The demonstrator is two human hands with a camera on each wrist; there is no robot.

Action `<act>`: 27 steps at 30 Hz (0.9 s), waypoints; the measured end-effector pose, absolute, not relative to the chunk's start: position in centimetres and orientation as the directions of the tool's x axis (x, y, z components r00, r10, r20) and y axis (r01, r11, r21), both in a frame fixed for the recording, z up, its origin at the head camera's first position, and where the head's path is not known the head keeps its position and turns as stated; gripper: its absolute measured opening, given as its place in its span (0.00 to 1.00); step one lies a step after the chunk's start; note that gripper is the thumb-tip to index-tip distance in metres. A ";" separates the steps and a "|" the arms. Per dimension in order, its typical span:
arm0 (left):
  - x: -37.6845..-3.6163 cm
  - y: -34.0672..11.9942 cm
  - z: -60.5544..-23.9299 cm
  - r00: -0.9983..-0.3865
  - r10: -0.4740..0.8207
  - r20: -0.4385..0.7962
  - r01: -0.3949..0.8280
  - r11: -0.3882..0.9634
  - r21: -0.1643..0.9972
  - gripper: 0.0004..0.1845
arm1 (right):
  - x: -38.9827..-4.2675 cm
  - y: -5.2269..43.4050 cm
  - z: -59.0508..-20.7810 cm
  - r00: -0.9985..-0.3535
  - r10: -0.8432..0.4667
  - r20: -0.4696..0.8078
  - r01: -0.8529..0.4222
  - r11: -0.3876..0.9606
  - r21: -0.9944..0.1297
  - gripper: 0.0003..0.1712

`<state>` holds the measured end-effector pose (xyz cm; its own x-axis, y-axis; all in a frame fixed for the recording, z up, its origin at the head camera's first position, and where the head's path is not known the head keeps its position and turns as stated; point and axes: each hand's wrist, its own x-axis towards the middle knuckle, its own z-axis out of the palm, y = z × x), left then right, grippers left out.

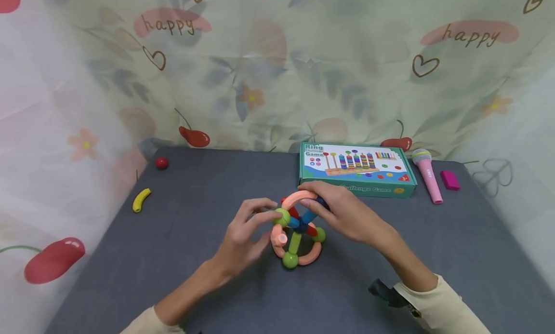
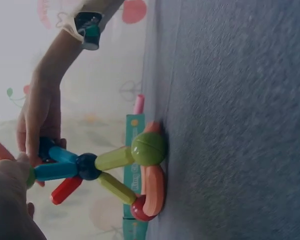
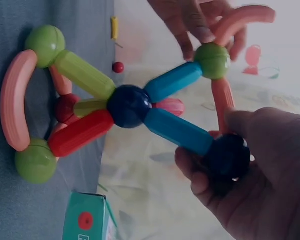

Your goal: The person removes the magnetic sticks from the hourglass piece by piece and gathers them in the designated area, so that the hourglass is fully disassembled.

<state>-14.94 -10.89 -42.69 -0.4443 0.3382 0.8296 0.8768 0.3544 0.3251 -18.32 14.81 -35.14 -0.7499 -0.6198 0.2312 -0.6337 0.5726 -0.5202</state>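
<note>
A toy frame of coloured rods and balls [image 1: 297,233] stands on the grey table [image 1: 186,276]. Its base is a ring of orange arcs [image 3: 15,100] and green balls [image 2: 148,148]. Green, red and blue rods meet at a dark blue hub [image 3: 129,106]. My left hand [image 1: 270,218] pinches the upper green ball [image 3: 212,60], which joins a blue rod and an orange arc [image 3: 242,17]. My right hand [image 1: 314,204] grips a dark blue ball [image 3: 229,156] at the end of the other blue rod, its fingers curled over the frame's top.
A green "Ring Challenge Game" box [image 1: 355,169] lies just behind the frame. A pink toy microphone [image 1: 427,175] and a pink block [image 1: 450,180] sit at the back right. A yellow banana toy [image 1: 140,199] and a small red ball [image 1: 162,162] lie at the left. A patterned curtain surrounds the table.
</note>
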 end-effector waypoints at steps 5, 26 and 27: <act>-14.6 -10.8 -42.8 -0.375 0.280 0.884 0.899 0.342 0.273 0.09 | -18.1 14.3 -35.3 -0.767 -0.594 0.244 -0.632 0.632 -0.448 0.14; -10.8 -11.1 -40.0 -0.924 0.305 0.229 0.271 0.102 0.957 0.25 | -17.9 14.2 -35.6 -0.804 -0.543 0.243 -0.590 0.678 -0.439 0.15; -10.3 -11.0 -39.7 -0.940 0.309 0.144 0.165 0.040 0.986 0.23 | -17.9 14.2 -35.6 -0.804 -0.543 0.244 -0.590 0.676 -0.441 0.16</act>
<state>-10.34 -10.97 -39.69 -0.9400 0.3091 0.1445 0.1647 0.0404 0.9855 -17.92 14.22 -35.56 -0.8036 -0.5428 0.2442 -0.5905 0.6759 -0.4410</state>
